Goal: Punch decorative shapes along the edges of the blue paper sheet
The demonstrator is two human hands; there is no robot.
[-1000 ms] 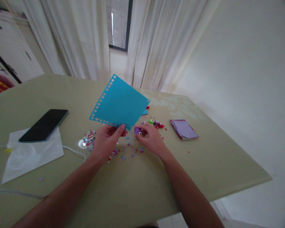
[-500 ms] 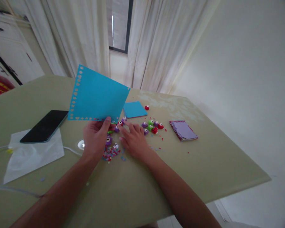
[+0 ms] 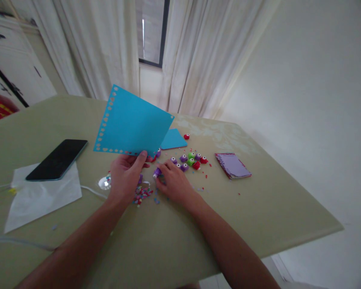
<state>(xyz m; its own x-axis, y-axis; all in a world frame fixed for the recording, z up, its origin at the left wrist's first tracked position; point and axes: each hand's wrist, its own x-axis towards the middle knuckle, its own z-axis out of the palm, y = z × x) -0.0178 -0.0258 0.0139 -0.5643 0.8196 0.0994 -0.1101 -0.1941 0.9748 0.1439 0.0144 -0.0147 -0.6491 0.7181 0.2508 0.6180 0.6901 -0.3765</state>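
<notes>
My left hand is closed on a blue sheet of paper, thumb on its lower edge. Small shaped holes run along the sheet's left and bottom edges, and one sits at the right corner. Between the thumb and fingers of my right hand is a small purple craft punch with a white end, tilted just above or on the table. More craft punches, purple, green and red, stand right of the sheet. Some are partly hidden behind my hands. Colourful paper confetti is heaped between my wrists.
A stack of blue paper lies behind, with a red punch beside it. On the right is a stack of purple and red paper. A black phone rests partly on white paper at left, near a white cable.
The blue sheet and my left hand have shifted slightly right. My right hand has taken hold of a purple craft punch and drawn it nearer; its fingers were reaching among the punches before.
</notes>
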